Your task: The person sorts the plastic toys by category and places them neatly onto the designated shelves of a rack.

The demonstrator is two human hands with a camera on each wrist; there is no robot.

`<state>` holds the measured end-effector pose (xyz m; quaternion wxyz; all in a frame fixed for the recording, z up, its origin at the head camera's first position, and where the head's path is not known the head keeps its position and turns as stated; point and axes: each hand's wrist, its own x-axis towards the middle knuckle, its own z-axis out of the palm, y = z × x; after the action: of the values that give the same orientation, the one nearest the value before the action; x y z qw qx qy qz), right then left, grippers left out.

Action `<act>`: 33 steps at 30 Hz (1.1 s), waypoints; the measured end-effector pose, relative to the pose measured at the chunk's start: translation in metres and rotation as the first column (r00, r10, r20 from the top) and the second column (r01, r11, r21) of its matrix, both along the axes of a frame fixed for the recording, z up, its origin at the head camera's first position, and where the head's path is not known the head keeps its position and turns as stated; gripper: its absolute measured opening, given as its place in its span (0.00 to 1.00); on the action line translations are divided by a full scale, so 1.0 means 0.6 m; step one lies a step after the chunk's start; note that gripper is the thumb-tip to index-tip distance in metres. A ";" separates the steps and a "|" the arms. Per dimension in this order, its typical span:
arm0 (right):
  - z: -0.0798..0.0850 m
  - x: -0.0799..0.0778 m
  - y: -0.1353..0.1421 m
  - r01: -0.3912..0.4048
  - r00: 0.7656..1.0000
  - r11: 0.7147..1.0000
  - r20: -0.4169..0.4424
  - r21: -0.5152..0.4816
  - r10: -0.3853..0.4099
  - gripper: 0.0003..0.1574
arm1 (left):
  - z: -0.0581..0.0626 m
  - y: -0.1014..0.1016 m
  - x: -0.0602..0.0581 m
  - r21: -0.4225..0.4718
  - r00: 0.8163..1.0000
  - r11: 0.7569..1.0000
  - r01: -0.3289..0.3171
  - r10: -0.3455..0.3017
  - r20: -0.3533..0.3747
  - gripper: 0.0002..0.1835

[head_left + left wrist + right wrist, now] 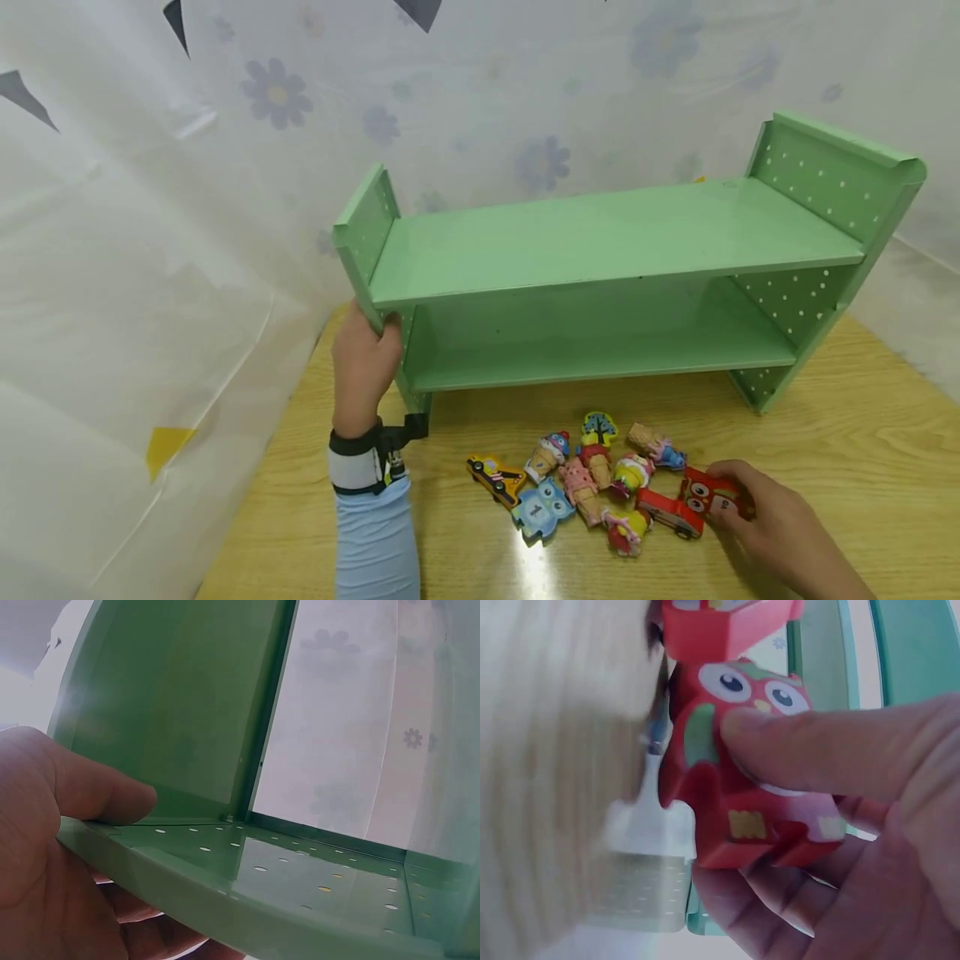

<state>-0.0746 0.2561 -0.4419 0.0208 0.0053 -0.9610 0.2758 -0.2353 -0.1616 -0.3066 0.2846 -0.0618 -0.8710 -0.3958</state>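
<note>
A green two-tier shelf [615, 242] with dotted side panels stands on the wooden table. My left hand [366, 358] grips the edge of its left side panel [300, 877], thumb on the inner face and fingers around the outside. Between thumb and fingers, my right hand [780, 525] holds a red owl toy [757, 765] at the right end of a toy group. Touching or close beside the owl is a red toy car [671, 510]. Left of them lie a blue owl [542, 510], a yellow toy truck [497, 479] and several ice-cream-cone figures [581, 487].
A small tree toy [599, 427] lies at the back of the group, nearest the shelf. The wooden table [862, 425] reaches out on both sides of the shelf. Behind hangs a pale flowered curtain [480, 108], with more white sheeting at the left.
</note>
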 end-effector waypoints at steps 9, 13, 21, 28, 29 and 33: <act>0.031 -0.004 -0.002 0.023 0.964 1.000 -0.264 -0.017 -0.026 0.33 | 0.000 0.000 0.000 0.000 1.000 1.000 0.006 -0.006 0.023 0.15; 0.058 -0.016 -0.012 -0.001 0.920 0.999 -0.391 -0.053 -0.020 0.31 | -0.001 0.000 0.000 0.000 1.000 1.000 0.006 -0.006 0.021 0.15; 0.123 -0.048 -0.056 -0.006 0.915 0.992 -0.401 -0.125 -0.045 0.26 | -0.001 -0.001 0.002 0.012 0.999 1.000 0.014 -0.015 0.036 0.15; 0.161 -0.080 -0.098 -0.052 0.913 0.971 -0.406 -0.231 -0.048 0.23 | -0.003 -0.002 0.001 0.010 0.999 1.000 0.026 -0.026 0.040 0.16; 0.165 -0.085 -0.104 -0.059 0.914 0.968 -0.403 -0.245 -0.047 0.22 | -0.003 -0.002 0.001 0.009 0.999 1.000 0.027 -0.027 0.039 0.16; 0.179 -0.110 -0.127 -0.114 0.913 0.950 -0.407 -0.289 -0.014 0.22 | -0.003 -0.004 0.000 0.007 0.999 1.000 0.025 -0.025 0.039 0.17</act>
<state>-0.1409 0.1801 -0.3342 0.2124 0.0838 -0.8807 0.4150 -0.2354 -0.1643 -0.3083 0.2627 -0.0640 -0.8742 -0.4033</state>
